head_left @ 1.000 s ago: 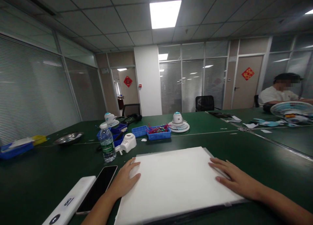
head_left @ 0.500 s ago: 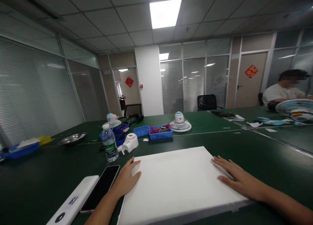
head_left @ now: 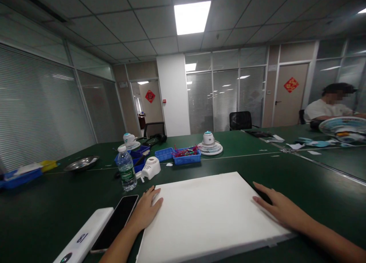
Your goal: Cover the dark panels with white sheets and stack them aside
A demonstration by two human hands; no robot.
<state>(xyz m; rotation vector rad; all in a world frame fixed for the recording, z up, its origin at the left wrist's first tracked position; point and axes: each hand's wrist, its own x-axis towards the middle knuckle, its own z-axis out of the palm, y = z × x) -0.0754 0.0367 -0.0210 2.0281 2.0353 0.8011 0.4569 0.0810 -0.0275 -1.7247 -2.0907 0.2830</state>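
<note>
White slab, dark markings: left of the white panel. Black-screened phone: between slab and panel, partly behind your left forearm. Bottle: upright beyond the panel's far left corner. Your left hand: at the panel's left edge, fingers spread, thumb over the top face, unclenched. White housing: just beyond that corner. Panel: before you, broad face up. Blue tray of wires: beyond the panel's far edge, a strip of green tabletop between. Your right hand: at the panel's right edge, fingers extended, unclenched; contact cannot be told. Right of the panel: wide tabletop stretch, out to a metal seam
</note>
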